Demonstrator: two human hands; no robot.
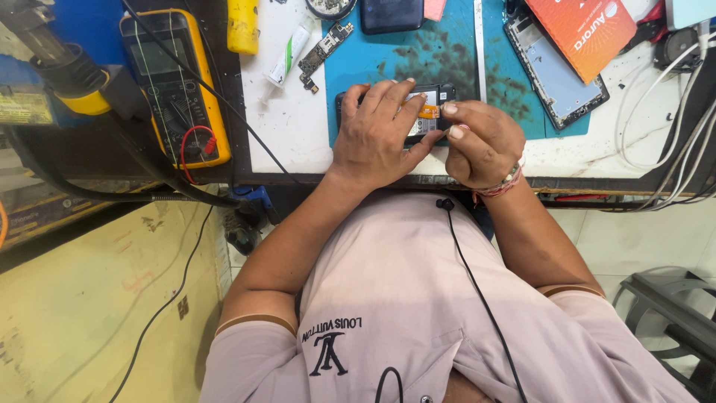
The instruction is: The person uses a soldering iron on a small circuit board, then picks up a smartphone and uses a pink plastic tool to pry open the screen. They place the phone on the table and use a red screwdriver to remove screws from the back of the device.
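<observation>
An opened black phone [435, 95] lies on a teal work mat [388, 56] at the near edge of the white bench. My left hand [377, 134] rests flat over the phone's left half, fingers spread across it. My right hand [481, 142] is curled at the phone's right end, thumb and forefinger pinched at an orange flex strip [428, 111] inside the phone. Most of the phone body is hidden under both hands.
A yellow multimeter [175, 82] with red and black leads sits at left. A small circuit board [322, 52], a white tube [287, 56], a second open phone frame [556, 71], an orange box [585, 30] and white cables [671, 112] surround the mat.
</observation>
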